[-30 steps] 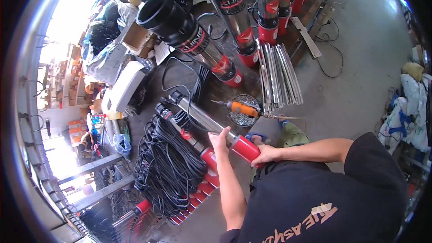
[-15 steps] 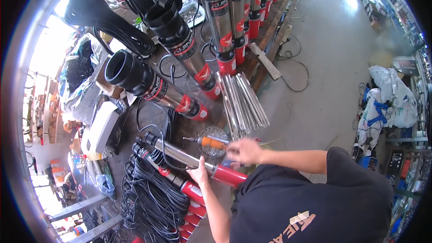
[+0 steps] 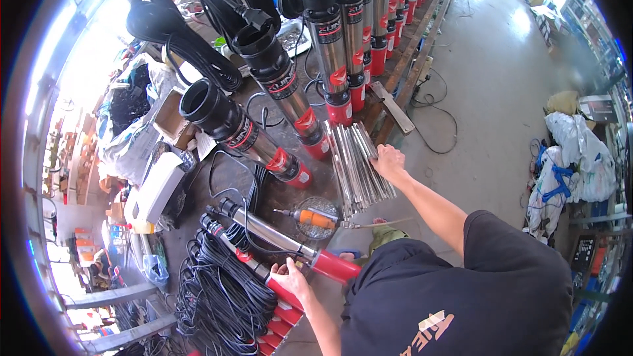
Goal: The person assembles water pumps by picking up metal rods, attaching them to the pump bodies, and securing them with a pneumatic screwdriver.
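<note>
My right hand [image 3: 389, 160] is at the edge of a fanned stack of shiny metal strips [image 3: 356, 175], its fingers closed on the near-side strips. My left hand [image 3: 291, 279] is beside a lying steel tube with a red end [image 3: 273, 233], fingers apart and nothing visible in them. Just beneath that hand is a second pump with a red end [image 3: 245, 255]. An orange power screwdriver [image 3: 311, 217] lies across a round dish of small metal parts [image 3: 324, 206], its bit pointing left.
Steel pumps with black tops and red bases [image 3: 333, 46] stand in a long row on the bench. Coiled black cables [image 3: 224, 296] lie at lower left, with more coils [image 3: 184, 33] at the back. A flat bar [image 3: 393, 109] juts over the bench edge, beside the aisle floor.
My right hand has left the orange screwdriver and moved up and right to the metal strips. My left hand has come off the steel tube and dropped slightly lower.
</note>
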